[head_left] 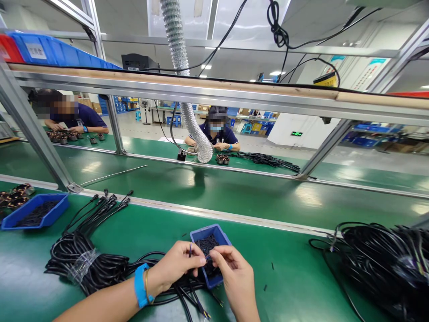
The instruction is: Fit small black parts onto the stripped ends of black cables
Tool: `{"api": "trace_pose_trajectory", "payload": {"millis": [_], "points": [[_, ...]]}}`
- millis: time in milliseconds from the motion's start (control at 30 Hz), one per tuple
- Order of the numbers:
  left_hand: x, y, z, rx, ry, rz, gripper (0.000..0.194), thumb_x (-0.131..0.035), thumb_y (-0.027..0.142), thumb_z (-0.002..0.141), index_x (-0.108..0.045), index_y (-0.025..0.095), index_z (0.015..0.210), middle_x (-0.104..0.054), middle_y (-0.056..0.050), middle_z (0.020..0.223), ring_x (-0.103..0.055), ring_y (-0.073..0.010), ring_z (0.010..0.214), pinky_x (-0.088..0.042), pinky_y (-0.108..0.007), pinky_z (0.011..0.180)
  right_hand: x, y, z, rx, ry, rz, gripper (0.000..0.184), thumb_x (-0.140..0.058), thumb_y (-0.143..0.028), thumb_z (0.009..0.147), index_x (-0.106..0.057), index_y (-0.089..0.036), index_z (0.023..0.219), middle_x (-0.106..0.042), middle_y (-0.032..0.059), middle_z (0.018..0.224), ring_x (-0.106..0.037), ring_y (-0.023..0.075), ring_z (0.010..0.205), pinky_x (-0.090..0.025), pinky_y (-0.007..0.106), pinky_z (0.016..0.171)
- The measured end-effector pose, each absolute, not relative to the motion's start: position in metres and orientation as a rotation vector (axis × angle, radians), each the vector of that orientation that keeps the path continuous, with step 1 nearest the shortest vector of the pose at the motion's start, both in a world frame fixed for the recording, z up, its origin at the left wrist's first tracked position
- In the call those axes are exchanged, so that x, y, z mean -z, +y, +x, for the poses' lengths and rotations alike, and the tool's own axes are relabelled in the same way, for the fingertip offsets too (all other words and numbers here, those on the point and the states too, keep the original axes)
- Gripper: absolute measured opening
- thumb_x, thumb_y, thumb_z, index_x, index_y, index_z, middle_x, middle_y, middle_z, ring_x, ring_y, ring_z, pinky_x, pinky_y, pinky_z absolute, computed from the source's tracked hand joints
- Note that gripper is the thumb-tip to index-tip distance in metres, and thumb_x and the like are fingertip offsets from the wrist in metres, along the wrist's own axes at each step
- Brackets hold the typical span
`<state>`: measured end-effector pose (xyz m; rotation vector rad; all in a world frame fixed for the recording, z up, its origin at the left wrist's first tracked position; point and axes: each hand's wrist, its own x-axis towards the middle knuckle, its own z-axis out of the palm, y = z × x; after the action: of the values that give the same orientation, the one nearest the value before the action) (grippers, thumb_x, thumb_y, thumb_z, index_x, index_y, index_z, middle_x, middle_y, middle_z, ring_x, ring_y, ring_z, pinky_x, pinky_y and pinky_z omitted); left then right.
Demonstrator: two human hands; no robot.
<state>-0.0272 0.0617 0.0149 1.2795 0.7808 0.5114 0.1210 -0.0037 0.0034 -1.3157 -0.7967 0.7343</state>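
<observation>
My left hand [182, 261], with a blue band at its wrist, is closed in a pinch on a thin dark wire [191, 249]. Facing it, my right hand [234, 273] pinches at a fine bluish wire tip between the two hands; anything else in those fingers is too small to make out. Both hands are over a small blue bin [215, 282] of short black tube pieces [207, 243]. Below them, black cables end in stripped, coloured wires [203, 311]. The cables run left to a coiled bundle [77, 257] wrapped in clear film.
Another blue bin [63, 209] of black pieces stands left, beside copper-wound parts [16, 197]. A big cable heap [372, 264] lies right. Loose tube pieces [272, 266] dot the green mat. Beyond the metal frame [214, 96] and flexible duct [191, 118], two people work across the bench.
</observation>
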Motion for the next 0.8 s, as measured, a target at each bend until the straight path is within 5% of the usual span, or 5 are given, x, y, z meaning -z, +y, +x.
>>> {"api": "trace_pose_trajectory", "payload": {"millis": [433,567,700,800], "points": [[-0.015,0.061,-0.027,-0.514,0.771,1.279,0.033,-0.075,0.047,0.066,-0.063,0.016,0.070,-0.052,0.005,0.054,-0.044,-0.0097,0.051,-0.030,-0.024,0.054,0.003,-0.004,0.121,-0.676,-0.886,-1.329,0.024,-0.080,-0.041,0.066,-0.072,-0.019,0.068,-0.068,0.0022,0.060,-0.062,0.0165,0.054,-0.053,0.026,0.052],[-0.011,0.063,-0.027,-0.520,0.780,1.268,0.036,-0.075,0.048,0.066,-0.064,0.015,0.074,-0.052,0.005,0.054,-0.045,-0.0099,0.052,-0.026,-0.024,0.051,0.008,-0.005,0.125,-0.557,-1.126,-1.322,0.020,-0.072,-0.038,0.079,-0.074,-0.021,0.070,-0.071,0.0044,0.073,-0.067,0.0189,0.066,-0.053,0.026,0.060],[-0.011,0.064,-0.026,-0.568,0.787,1.239,0.038,-0.073,0.045,0.067,-0.065,0.013,0.087,-0.053,0.005,0.060,-0.048,-0.0091,0.052,-0.023,-0.024,0.049,0.012,-0.004,0.139,-0.317,-1.379,-1.442,0.033,-0.049,-0.036,0.098,-0.078,-0.021,0.091,-0.072,0.0091,0.097,-0.068,0.0220,0.087,-0.053,0.032,0.077],[-0.013,0.063,-0.026,-0.557,0.778,1.232,0.030,-0.070,0.040,0.068,-0.062,0.014,0.083,-0.053,0.005,0.061,-0.048,-0.0083,0.051,-0.022,-0.023,0.048,0.013,0.003,0.144,-0.084,-1.704,-1.817,0.028,-0.052,-0.029,0.098,-0.077,-0.019,0.103,-0.072,0.0114,0.100,-0.065,0.0267,0.091,-0.051,0.039,0.079]]}}
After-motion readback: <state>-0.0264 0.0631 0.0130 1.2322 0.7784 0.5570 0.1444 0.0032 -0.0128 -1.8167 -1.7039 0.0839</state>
